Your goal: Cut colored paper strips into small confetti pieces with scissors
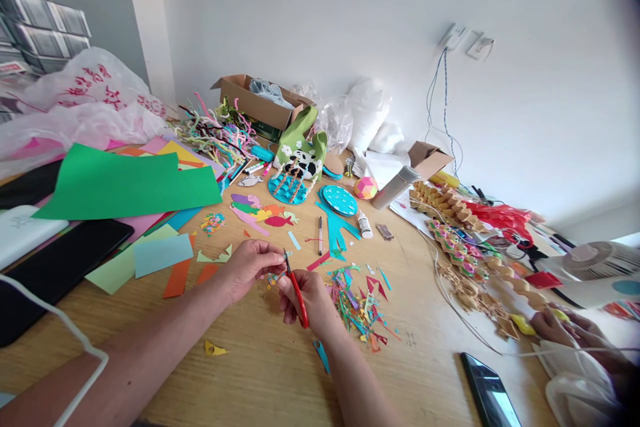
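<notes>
My right hand is closed around a pair of red-handled scissors, their dark blades pointing up and away from me. Close to the blade tips, my left hand pinches with thumb and forefinger; whatever it holds is too small to make out. Just under the hands lies a little pile of tiny coloured paper bits. A heap of paper scraps spreads to the right of my right hand. Beyond my hands rest several coloured paper fish.
Green sheet paper lies at left above a black pad. Behind are pipe cleaners and a cardboard box. A grey bottle leans at the back. A phone lies right, near another person's hands.
</notes>
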A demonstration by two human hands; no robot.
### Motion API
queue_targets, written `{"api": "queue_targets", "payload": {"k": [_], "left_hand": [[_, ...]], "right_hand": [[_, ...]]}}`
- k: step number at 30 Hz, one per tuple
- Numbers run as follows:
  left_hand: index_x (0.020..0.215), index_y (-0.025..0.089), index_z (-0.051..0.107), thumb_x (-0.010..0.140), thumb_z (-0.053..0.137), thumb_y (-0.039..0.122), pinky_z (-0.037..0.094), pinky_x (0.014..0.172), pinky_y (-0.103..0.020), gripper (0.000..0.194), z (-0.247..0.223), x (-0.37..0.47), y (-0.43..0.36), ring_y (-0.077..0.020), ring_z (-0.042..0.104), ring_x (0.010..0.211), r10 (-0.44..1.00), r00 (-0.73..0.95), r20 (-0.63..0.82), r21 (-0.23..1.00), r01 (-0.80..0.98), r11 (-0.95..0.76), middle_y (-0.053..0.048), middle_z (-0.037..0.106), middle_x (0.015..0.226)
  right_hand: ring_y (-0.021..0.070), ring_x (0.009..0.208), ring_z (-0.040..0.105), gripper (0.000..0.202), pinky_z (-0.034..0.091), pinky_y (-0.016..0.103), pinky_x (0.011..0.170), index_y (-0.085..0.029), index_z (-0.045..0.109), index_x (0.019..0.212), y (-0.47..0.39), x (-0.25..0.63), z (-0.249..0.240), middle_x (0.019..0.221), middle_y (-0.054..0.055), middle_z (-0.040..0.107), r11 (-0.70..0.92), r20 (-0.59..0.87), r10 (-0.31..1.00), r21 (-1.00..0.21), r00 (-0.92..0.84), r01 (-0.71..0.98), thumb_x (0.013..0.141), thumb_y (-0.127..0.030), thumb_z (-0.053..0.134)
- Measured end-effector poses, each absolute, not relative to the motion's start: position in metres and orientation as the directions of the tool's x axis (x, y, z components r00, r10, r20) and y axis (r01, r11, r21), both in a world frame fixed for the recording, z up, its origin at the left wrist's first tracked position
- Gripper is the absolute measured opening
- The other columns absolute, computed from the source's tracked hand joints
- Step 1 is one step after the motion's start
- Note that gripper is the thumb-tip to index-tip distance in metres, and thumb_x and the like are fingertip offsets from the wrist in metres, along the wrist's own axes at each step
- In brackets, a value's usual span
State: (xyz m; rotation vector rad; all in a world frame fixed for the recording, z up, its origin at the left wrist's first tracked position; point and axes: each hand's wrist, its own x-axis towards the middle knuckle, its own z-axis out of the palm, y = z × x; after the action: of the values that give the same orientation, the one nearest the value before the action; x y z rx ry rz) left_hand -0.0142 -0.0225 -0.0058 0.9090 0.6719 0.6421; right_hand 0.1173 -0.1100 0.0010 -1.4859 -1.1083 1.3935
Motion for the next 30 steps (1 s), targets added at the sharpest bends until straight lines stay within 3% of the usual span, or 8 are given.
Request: {"api": "queue_targets", "payload": {"k": [14,30], "left_hand": [[0.069,0.011,0.067,0.067,0.068,0.031,0.032,0.050,-0.023,0.020,-0.0056,-0.0142,-0.0211,-0.0166,0.061,0.065,0.737,0.634,-0.236,0.864,-0.211,0.458,-0.008,0.067,0.067],[0.072,0.013,0.066,0.064,0.070,0.027,0.042,0.064,-0.028,0.016,-0.0085,-0.0148,-0.0214,-0.0186,0.063,0.070,0.763,0.610,-0.215,0.902,-0.175,0.394,-0.005,0.068,0.066]], "right_hand": [[0.0093,0.029,0.049,0.047,0.035,0.016,0.028,-0.015,0.050,0.064,-0.1092,0.1186,-0.0016,0.043,-0.002,0.055,-0.305,-0.304,0.952,-0.950,0.019,0.071,0.066,-0.059,0.068],[0.0091,0.030,0.049,0.053,0.033,0.016,0.029,-0.014,0.053,0.066,-0.1092,0.1188,0.0001,0.047,0.001,0.059,-0.316,-0.316,0.948,-0.938,0.024,0.141,0.065,-0.066,0.063]]}}
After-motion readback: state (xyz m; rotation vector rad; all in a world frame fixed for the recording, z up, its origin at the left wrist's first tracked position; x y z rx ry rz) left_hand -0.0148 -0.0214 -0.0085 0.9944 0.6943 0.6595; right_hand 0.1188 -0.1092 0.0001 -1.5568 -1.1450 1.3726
